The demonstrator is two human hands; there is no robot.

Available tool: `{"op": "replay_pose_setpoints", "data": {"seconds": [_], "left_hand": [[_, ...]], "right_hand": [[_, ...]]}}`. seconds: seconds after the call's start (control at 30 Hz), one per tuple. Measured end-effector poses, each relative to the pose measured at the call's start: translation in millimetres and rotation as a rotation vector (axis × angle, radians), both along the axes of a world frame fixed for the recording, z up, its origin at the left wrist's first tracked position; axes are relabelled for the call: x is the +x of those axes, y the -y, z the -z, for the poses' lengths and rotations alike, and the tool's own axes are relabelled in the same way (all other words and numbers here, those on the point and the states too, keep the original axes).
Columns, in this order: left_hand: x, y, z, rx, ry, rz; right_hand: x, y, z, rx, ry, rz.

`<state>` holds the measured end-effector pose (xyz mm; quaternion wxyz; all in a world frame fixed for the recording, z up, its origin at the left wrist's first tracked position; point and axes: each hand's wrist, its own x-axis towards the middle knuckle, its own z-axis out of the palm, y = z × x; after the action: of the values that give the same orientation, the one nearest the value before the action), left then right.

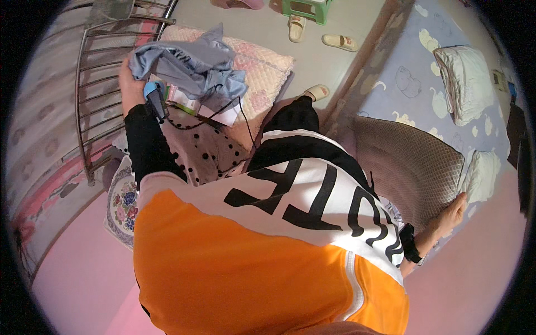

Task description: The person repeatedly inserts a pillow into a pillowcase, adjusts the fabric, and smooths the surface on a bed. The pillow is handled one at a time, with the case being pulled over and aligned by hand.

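Observation:
My left hand [131,86] grips one end of a crumpled blue-grey satin garment [190,63]; the fingertips are hidden behind the cloth. The garment drapes over a pale quilted floral pad [261,71]. Beside my left wrist is a blue-and-black handheld device [155,100], near a black cord. Papers or a booklet [182,100] lie partly under the garment. Out to the right, my right hand [453,213] is at the corner of a brown quilted mat [412,163], close to a small folded white cloth [481,173]. Whether its fingers hold the mat's edge is unclear.
A metal rail frame [79,104] stands along the left wall. Polka-dot fabric [205,146] and a floral square mat [123,205] lie near my left arm. A white pillow [467,83] rests on the patterned bed sheet [402,83]. Slippers [297,29] and a green stool [307,8] occupy the floor ahead.

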<state>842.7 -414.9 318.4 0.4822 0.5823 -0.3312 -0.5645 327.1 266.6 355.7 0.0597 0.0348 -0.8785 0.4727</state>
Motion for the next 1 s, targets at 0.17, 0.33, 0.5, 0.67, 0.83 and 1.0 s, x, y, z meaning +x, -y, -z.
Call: {"op": "replay_pose_setpoints", "data": {"seconds": [0.17,0.33,0.5,0.67,0.83,1.0], "left_hand": [[37.4,21.8,119.2,0.201,0.588,-0.06],[-22.2,18.8,163.2,0.12,0.796,0.232],[-230.1,-55.7,176.4,0.147,0.584,0.87],[-415.1,-172.3,154.2,0.076,0.479,1.731],[-502.8,-295.0,115.8,-0.881,0.271,2.115],[-582.6,-346.2,89.3,-1.328,0.232,1.934]], "right_hand": [[7.2,4.6,-6.7,0.032,0.078,-0.015],[9.0,7.2,-9.4,0.004,0.111,-0.009],[9.8,6.3,-10.1,0.041,0.085,0.116],[10.0,1.1,-40.3,-0.322,-0.054,0.32],[59.8,-27.3,-99.7,-0.665,-0.114,0.525],[131.5,-48.0,-77.5,-0.822,-0.182,0.653]]}}
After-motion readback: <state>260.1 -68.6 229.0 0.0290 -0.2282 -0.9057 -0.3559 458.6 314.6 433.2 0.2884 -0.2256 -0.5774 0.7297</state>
